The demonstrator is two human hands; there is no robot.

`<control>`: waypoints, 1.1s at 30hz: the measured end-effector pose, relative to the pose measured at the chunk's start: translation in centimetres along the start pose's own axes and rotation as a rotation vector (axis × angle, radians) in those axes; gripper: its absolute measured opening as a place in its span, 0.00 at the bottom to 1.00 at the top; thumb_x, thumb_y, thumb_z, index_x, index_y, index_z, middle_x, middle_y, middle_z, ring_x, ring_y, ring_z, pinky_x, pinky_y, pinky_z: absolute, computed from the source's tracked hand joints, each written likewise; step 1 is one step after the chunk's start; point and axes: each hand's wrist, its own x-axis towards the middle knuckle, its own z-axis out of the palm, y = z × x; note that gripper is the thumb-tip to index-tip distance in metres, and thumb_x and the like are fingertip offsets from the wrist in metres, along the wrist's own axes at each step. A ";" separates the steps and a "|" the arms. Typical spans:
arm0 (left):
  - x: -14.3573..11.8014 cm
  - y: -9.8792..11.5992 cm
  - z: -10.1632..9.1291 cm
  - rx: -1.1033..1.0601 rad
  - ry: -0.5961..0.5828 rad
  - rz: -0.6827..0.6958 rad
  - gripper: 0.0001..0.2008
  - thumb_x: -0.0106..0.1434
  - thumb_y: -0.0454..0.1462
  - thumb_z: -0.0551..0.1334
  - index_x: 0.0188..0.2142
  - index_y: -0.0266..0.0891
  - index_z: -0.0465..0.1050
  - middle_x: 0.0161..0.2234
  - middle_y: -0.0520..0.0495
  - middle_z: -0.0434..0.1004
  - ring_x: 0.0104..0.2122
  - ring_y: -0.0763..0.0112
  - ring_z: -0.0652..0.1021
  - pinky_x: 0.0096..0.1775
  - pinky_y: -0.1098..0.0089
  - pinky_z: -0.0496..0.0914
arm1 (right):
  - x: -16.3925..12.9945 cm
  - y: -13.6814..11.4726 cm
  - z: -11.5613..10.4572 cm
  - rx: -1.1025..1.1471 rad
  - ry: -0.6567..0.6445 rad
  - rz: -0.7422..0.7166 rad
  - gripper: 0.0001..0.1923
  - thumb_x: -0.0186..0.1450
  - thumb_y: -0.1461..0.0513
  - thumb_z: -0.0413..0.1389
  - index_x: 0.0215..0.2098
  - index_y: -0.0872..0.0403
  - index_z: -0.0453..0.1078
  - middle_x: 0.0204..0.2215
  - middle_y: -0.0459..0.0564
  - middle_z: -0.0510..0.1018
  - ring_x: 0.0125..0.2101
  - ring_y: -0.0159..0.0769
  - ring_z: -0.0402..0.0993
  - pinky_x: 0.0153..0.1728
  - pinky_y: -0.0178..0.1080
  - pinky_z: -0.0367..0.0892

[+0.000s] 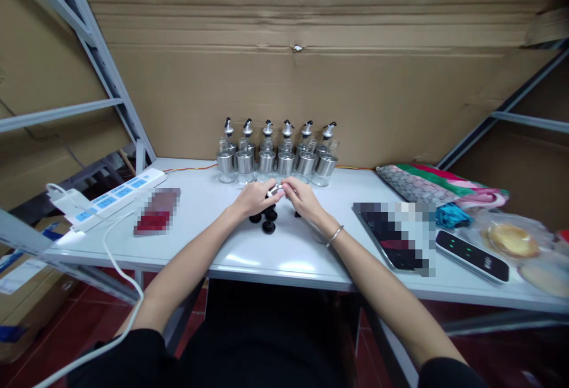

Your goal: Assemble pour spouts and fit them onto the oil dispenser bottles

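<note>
Both my hands meet over the middle of the table. My left hand has its fingers closed on a small silvery pourer part. The fingers of my right hand pinch the same part from the other side; its details are mostly covered by my fingertips. Just below my left hand lie several black round stoppers. Behind the hands stand glass bottles with steel sleeves, the front row without pourers. A back row carries silver pourers with black tips.
A white power strip with a plugged-in charger and cable lies left, near a partly blurred phone-like object. At right are a tablet-like device, a black-and-white device, colourful fabric and bagged food. Cardboard backs the table.
</note>
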 end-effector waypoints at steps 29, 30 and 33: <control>0.2 -0.1 0.3 0.096 0.110 0.067 0.14 0.69 0.41 0.47 0.33 0.37 0.66 0.26 0.50 0.70 0.27 0.70 0.71 0.31 0.71 0.61 | 0.0 -0.2 0.6 0.421 -0.059 0.259 0.22 0.63 0.44 0.46 0.25 0.52 0.58 0.18 0.41 0.63 0.21 0.27 0.59 0.26 0.34 0.57; 0.2 -0.1 0.4 0.077 0.118 0.068 0.14 0.69 0.41 0.48 0.35 0.37 0.66 0.27 0.50 0.70 0.28 0.70 0.71 0.31 0.71 0.61 | 0.0 -0.1 0.7 0.425 -0.051 0.273 0.22 0.63 0.44 0.46 0.24 0.52 0.57 0.18 0.40 0.62 0.20 0.27 0.58 0.25 0.34 0.56; 0.2 0.0 0.4 0.044 0.150 0.128 0.13 0.69 0.42 0.47 0.39 0.37 0.66 0.32 0.47 0.71 0.32 0.69 0.72 0.34 0.71 0.63 | 0.2 0.0 0.7 0.525 -0.032 0.363 0.26 0.59 0.41 0.48 0.20 0.51 0.52 0.16 0.38 0.55 0.17 0.24 0.51 0.19 0.33 0.50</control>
